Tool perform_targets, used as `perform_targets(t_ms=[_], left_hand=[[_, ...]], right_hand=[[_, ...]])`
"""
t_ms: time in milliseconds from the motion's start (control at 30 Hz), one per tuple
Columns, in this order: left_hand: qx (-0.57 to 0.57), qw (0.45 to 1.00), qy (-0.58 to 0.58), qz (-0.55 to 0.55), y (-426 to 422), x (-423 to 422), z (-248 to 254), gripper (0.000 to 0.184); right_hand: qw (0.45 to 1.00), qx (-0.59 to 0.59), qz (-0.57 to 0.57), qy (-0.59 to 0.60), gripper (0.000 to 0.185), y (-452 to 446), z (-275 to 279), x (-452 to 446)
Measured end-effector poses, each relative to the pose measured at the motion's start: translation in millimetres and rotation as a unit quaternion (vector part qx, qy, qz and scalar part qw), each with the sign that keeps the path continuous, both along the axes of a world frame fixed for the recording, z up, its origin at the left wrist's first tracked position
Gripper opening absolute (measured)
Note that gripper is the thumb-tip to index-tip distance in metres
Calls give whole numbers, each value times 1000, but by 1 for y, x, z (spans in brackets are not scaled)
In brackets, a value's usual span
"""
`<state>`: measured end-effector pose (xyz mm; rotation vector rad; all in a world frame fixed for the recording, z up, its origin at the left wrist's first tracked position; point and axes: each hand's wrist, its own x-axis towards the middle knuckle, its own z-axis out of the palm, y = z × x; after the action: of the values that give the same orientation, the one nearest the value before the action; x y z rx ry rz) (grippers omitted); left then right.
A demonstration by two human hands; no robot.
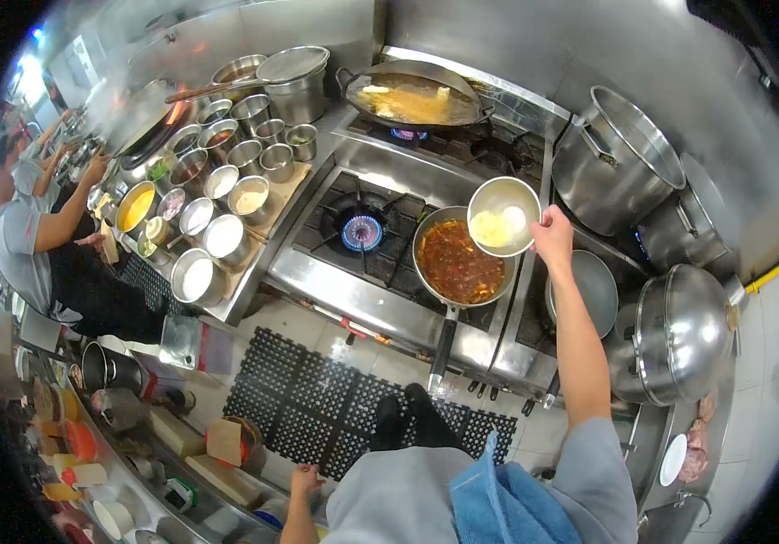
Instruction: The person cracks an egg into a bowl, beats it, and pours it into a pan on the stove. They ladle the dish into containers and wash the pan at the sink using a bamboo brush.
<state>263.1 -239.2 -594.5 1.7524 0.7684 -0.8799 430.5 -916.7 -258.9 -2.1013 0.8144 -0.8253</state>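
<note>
My right hand point(552, 238) grips a small metal bowl point(502, 192) by its rim, with the thumb and fingers closed on it. The bowl is tilted, showing something pale yellow and a white mound inside. Below and left of it, a frying pan point(445, 349) rests on the stove with its handle towards me. Reddish-brown chunky sauce point(459, 263) covers its bottom, and the bowl overlaps the pan's upper right edge. My left hand point(306, 479) hangs low by my side, fingers curled, with nothing visible in it.
A blue flame point(362, 233) burns left of the pan. Behind it, a wok point(416, 68) holds bubbling oil. Large pots point(620, 163) stand at right. Several metal containers point(224, 236) crowd the left counter. A co-worker point(31, 236) works at far left, beside a steaming wok.
</note>
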Motion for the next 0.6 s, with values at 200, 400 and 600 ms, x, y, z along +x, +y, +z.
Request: perform_targets(t_ms=[200, 400, 600], left_hand=[[33, 997, 74, 0, 8, -30, -9, 22], [6, 998, 48, 31, -15, -29, -9, 21], [-11, 999, 21, 36, -56, 24, 9, 17]], right_hand=[[1000, -11, -4, -13, 22, -34, 0, 37], [999, -47, -20, 1, 20, -77, 16, 14], [997, -72, -27, 18, 17, -66, 61, -33]])
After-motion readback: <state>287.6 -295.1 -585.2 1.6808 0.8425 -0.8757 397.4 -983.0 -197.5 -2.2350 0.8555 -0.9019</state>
